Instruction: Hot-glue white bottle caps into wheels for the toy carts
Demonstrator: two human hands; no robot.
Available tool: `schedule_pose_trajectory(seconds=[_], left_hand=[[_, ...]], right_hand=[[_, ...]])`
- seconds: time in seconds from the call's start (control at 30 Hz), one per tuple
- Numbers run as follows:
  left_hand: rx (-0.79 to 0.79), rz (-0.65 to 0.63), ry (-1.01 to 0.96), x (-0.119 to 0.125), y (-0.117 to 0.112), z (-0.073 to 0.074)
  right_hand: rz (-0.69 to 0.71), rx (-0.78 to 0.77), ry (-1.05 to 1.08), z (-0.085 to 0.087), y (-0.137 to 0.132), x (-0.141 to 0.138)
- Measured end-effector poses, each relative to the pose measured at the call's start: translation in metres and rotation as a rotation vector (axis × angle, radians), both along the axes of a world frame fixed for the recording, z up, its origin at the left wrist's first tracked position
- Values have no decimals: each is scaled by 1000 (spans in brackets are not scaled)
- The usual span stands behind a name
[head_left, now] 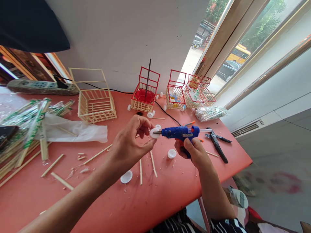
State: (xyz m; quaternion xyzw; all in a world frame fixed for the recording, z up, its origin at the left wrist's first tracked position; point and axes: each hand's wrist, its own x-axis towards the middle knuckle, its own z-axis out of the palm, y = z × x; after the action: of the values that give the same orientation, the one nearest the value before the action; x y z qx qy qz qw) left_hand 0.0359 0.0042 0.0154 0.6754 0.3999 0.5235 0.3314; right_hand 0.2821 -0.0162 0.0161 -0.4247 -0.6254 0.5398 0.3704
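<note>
Now the left hand point(130, 139) pinches a white cap point(153, 134), likely light, stiff and best held by its edge, right by the blue glue gun point(177, 131), which the right hand point(196, 151) wraps with curled fingers.

left hand point(132, 137): at the nozzle end of the glue gun point(176, 132), fingers point(143, 120) and thumb pinched | left forearm point(89, 186): slanting in from the gun's lower left | right hand point(195, 151): wrapped round its handle | right forearm point(213, 189): rising from below it
</note>
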Motion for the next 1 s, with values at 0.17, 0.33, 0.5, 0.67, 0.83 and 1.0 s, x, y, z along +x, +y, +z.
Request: schedule_pose_trajectory(seconds=[0.17, 0.33, 0.5, 0.67, 0.83, 1.0], left_hand=[[-11, -8, 3, 0, 0, 0], [-8, -12, -2, 0, 1, -1], [-18, -21, -20, 0, 0, -1], [-38, -6, -38, -1, 0, 0], [-45, 21, -58, -2, 3, -4], [-47, 39, -71, -3, 4, -6]], right_hand=[[-12, -15, 30, 1, 0, -1], [-19, -21, 53, 1, 0, -2], [-30, -35, 121, 0, 1, -3], [-37, -37, 119, 1, 1, -4], [-37, -32, 119, 0, 1, -4], [-12, -19, 111, 0, 1, -2]])
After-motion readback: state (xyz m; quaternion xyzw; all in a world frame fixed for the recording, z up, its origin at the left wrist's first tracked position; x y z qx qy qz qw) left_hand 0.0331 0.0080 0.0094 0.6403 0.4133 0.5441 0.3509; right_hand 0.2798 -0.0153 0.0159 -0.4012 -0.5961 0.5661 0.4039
